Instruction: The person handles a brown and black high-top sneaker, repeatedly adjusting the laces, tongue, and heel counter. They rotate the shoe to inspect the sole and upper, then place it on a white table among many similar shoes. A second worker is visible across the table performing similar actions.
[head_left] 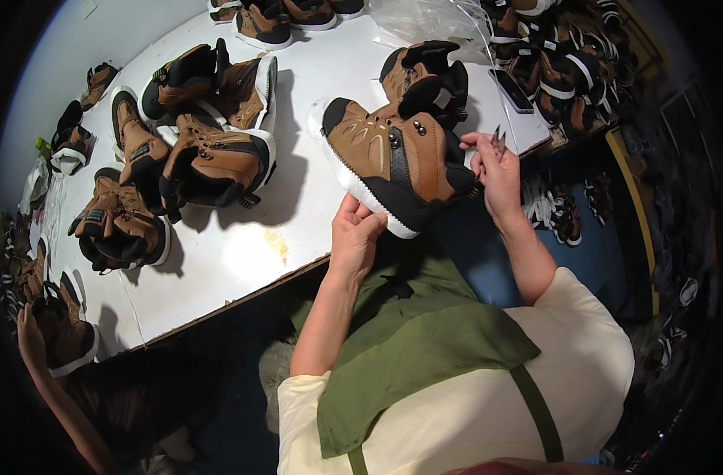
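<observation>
My left hand (355, 237) pinches the white sole of a brown and black high-top boot (429, 162), which is tilted on its side at the table's near edge, toe toward the left. Beside the boot's heel and collar is my right hand (498, 172), its fingers closed around a small dark tool with two pointed tips (498, 138), like thread snips. Its thumb and forefinger reach to the back of the boot; whether they pinch anything there is too small to tell. Behind this boot stands another brown boot (422, 59), partly hidden.
Several brown boots (219, 154) lie grouped on the white table (298, 198) at left. A phone (512, 91) lies near its right edge, beside piled shoes (563, 71). Clear plastic (433, 20) lies at the back. Another person's hand (30, 340) touches a boot (64, 328) at lower left.
</observation>
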